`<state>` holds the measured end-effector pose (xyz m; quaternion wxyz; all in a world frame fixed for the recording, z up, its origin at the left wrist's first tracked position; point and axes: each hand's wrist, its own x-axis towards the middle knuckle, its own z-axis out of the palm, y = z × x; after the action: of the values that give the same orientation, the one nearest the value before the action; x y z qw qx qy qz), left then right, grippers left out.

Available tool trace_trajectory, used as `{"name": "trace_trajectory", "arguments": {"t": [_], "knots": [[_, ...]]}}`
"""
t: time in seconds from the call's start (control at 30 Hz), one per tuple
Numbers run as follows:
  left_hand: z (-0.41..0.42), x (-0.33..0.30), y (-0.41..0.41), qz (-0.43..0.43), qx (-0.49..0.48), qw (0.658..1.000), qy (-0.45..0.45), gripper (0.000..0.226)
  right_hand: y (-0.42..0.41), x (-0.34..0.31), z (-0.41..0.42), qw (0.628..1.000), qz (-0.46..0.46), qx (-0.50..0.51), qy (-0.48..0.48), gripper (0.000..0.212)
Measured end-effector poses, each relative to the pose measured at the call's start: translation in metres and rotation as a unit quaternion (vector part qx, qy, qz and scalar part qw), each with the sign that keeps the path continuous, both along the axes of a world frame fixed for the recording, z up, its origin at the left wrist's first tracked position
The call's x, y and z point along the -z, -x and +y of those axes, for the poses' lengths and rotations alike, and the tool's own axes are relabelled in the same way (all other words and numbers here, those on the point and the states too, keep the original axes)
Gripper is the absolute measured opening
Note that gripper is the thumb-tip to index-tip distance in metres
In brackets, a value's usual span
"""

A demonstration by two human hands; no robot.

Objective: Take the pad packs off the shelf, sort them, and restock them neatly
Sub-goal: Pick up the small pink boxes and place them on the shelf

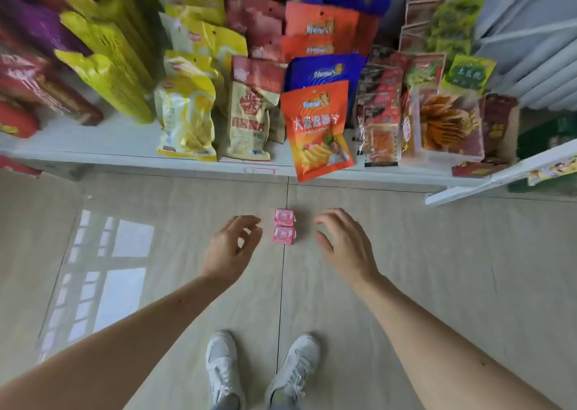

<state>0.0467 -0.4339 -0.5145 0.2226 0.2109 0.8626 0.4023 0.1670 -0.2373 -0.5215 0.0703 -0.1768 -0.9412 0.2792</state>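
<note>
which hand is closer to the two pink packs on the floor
Left. The left hand hovers just beside the pink packs; the right hand is slightly farther off on the other side.

Pad packs [284, 226] print too small; shelf [125, 156] edge-cropped.

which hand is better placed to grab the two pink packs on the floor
Probably the left hand: its curled fingertips sit nearer the two pink packs on the floor. The right hand hovers a little farther off. Both are empty, so the margin is small.
</note>
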Motion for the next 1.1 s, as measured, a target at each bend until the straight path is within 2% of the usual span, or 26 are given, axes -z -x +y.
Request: {"name": "trace_trajectory", "arguments": {"t": [0.17,0.27,0.37,0.5,0.6,0.73,0.87,1.03,1.1], "knots": [[-0.005,0.155,0.019,0.027,0.073,0.995,0.062,0.02,0.01,0.145,0.001,0.998,-0.054,0.0,0.014,0.022],[0.005,0.235,0.032,0.053,0.132,0.985,0.093,0.042,0.017,0.225,0.0,0.993,-0.115,-0.019,-0.001,0.033],[0.017,0.301,0.042,0.081,0.145,0.979,0.121,0.064,0.021,0.294,-0.006,0.983,-0.178,-0.046,-0.017,0.047],[0.035,0.364,0.052,0.107,0.182,0.963,0.169,0.054,0.024,0.364,-0.017,0.966,-0.234,-0.085,-0.075,0.063],[0.048,0.389,0.062,0.113,0.197,0.956,0.188,0.047,0.029,0.396,-0.018,0.97,-0.221,-0.071,-0.069,0.064],[0.055,0.411,0.075,0.084,0.193,0.966,0.151,0.044,0.029,0.423,-0.019,0.99,-0.126,-0.055,-0.011,0.058],[0.061,0.417,0.08,0.069,0.209,0.966,0.138,0.039,0.025,0.431,-0.019,0.996,-0.078,-0.03,0.005,0.046],[0.069,0.421,0.083,0.068,0.226,0.962,0.135,0.041,-0.002,0.432,0.004,0.997,-0.073,-0.037,0.006,0.037],[0.072,0.42,0.085,0.075,0.222,0.964,0.126,0.049,-0.011,0.431,0.014,0.996,-0.077,-0.032,0.002,0.034]]}}
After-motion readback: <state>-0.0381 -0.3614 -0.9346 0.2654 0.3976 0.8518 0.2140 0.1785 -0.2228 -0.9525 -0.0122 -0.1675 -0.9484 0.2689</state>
